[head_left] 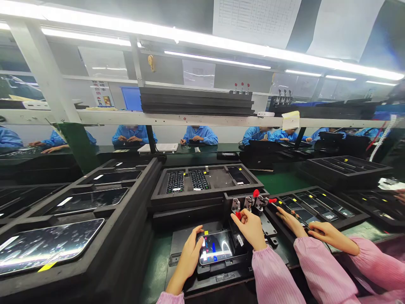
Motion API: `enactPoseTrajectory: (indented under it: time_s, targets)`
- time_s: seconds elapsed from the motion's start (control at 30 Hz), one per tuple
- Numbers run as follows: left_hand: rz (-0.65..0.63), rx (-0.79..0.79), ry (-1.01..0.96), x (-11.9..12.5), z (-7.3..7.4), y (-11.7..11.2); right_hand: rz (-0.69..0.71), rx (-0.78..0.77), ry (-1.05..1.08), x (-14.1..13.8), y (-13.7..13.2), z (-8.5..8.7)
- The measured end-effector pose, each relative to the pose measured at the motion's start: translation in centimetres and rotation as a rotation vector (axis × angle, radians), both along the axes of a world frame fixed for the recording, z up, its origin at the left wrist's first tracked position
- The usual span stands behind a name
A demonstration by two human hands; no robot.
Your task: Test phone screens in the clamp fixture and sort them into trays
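A lit smartphone (pixel 217 249) with a yellow tab on its upper edge lies in a black fixture (pixel 221 276). My left hand (pixel 189 253) grips the phone's left end, its thumb at the edge of the screen. The fixture carries several metal toggle clamps with red handles. My right hand (pixel 251 230) is closed around the red clamp handle (pixel 238 215) nearest the phone, fingers pinched on it. A black block (pixel 238 236) with a white label covers the phone's right end.
Foam trays of phones (pixel 91 204) stand at left. Behind the fixture, another tray (pixel 215 192) holds several phones. On the right, a co-worker's hands (pixel 292 220) are over a phone tray (pixel 351 217). A shelf beam (pixel 190 120) crosses above; people in blue sit beyond.
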State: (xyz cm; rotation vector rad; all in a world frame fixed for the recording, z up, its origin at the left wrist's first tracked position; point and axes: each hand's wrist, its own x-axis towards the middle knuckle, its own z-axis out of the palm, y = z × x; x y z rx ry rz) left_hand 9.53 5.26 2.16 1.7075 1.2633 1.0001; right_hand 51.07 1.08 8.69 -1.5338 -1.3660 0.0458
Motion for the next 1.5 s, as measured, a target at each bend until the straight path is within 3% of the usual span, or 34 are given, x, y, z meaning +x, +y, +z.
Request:
enactPoseTrajectory:
  time_s: [0.13,0.3,0.4,1.5]
  targets:
    - [0.009,-0.007,0.004,0.0,0.0,0.0,-0.002,0.006,0.005,-6.4,2.8,0.2]
    - [0.019,-0.018,0.014,0.1,0.3,-0.1,0.042,-0.048,-0.022,-14.9,4.5,-0.9]
    - [0.020,-0.016,0.014,0.1,0.3,-0.2,0.075,-0.100,-0.042,-17.8,4.8,-1.5]
    - [-0.017,0.012,0.013,0.0,0.0,-0.1,0.074,-0.164,-0.079,-18.0,5.3,-2.1]
